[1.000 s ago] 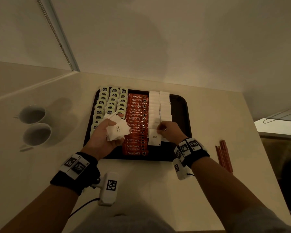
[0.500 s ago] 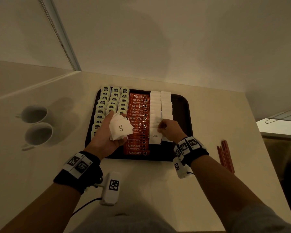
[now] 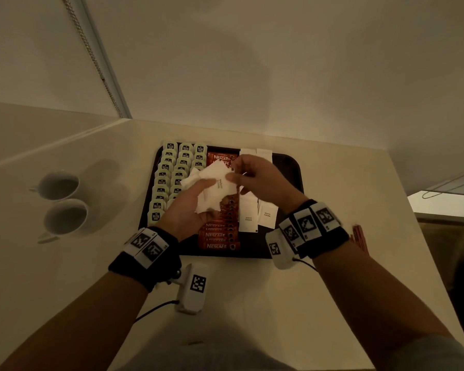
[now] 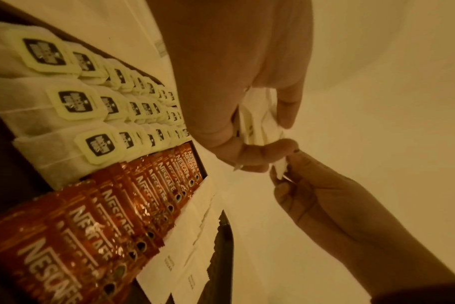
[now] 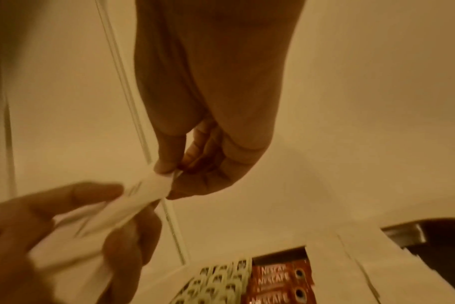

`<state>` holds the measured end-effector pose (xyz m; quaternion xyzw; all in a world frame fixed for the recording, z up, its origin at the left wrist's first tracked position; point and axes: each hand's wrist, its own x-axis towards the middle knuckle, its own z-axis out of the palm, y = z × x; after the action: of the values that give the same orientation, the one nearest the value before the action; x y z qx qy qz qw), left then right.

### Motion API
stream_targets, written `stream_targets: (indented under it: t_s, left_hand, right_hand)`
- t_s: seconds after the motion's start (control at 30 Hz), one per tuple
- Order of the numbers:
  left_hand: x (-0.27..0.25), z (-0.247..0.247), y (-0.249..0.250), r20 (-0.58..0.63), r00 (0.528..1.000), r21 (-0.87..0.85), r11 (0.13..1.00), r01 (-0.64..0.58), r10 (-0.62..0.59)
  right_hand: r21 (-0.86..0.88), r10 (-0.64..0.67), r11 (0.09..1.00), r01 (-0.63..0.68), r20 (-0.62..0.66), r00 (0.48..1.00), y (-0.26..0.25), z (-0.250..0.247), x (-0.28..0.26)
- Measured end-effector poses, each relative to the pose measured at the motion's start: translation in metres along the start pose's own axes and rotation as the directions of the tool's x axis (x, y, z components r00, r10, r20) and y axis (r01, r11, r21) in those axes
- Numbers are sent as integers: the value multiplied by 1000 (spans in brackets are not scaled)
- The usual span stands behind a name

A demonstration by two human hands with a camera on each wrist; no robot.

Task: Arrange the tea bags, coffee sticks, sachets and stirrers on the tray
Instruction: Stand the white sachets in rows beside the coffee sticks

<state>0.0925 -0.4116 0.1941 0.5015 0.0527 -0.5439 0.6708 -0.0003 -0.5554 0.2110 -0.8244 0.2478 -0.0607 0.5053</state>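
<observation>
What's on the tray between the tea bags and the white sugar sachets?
A column of Nescafe coffee sticks lies between tea bags and sugar sachets, per head view.

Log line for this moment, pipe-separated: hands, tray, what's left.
left hand holds sachet bundle | right hand pinches top sachet | tray: tea bags, coffee sticks, sachets | stirrers off tray
</observation>
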Motion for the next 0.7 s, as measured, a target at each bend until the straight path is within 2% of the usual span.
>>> stream_targets:
  t_s: [0.13,0.2,0.33,0.43,0.53,0.7]
  left_hand:
    - [-2,3,1,63,995,165,983,-85,75]
    - [-4,4,1,92,992,178,979,-97,81]
    - [-5,8,4,88,989,87,988,-130,122]
    - [-6,11,8,66,989,17,991,-135,133]
    - [-8,14,9,104,988,-12,994,-113,114]
    - [-7,10,7,87,994,-138,989,-48,61]
  right_hand:
    - [-8,-36,999,35,-71,997,-17,-21,2]
    - [-17,-55,998,53,-98,994,-26,-27,2]
    - [27,-18,999,21,-84,996,-31,-35,-2]
    - [125,51,991,-56,41,998,-29,-34,-10]
    - [149,101,982,-120,132,986,-25,-25,-16]
    - [375,158,914,-154,22,987,-11,-13,-19]
